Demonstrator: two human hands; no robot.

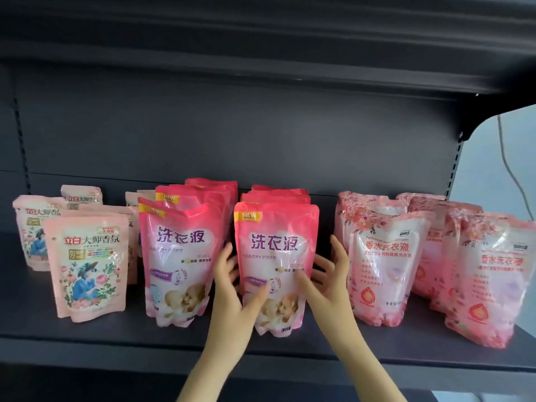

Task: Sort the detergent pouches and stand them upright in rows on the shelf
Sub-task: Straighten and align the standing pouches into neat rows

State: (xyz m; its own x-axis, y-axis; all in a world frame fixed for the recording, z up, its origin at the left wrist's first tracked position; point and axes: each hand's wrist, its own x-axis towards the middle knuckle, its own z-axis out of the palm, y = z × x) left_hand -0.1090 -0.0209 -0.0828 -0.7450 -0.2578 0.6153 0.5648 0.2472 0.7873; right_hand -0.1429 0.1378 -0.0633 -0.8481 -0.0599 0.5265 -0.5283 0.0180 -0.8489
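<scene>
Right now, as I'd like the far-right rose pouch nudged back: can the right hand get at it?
Probably yes. The right hand touches the middle pink pouch; the far-right rose pouch stands at the front edge of the shelf, nothing before it.

On the dark shelf (116, 338), the left hand (232, 288) and right hand (327, 274) flank the front bright pink pouch (275, 245), fingers spread at its edges, thumbs on its face; pale pink pouches (90, 262) stand at left; a second bright pink row (179, 250) beside; rose-patterned pouches (385, 268) at right.
</scene>
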